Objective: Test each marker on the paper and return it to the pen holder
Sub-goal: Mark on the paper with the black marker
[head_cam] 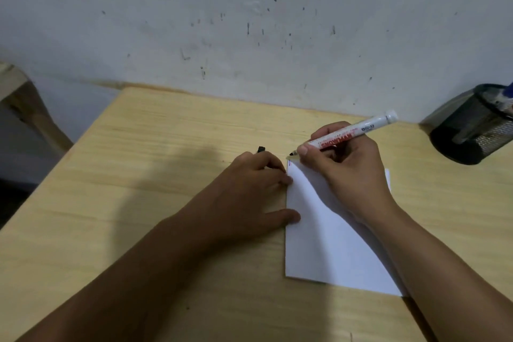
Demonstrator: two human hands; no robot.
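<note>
Marker [350, 133] pinched in right hand [344, 169] fingers, tip at paper's [327, 236] top-left corner. Left hand [249, 189] fingers curled round black cap [261, 149], thumb pressing paper edge. Mesh pen holder [472, 130] far right on wooden table [166, 147].

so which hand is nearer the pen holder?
Right. The right hand writes with the marker just left of the pen holder; the left hand sits farther left, at the paper's edge.
</note>
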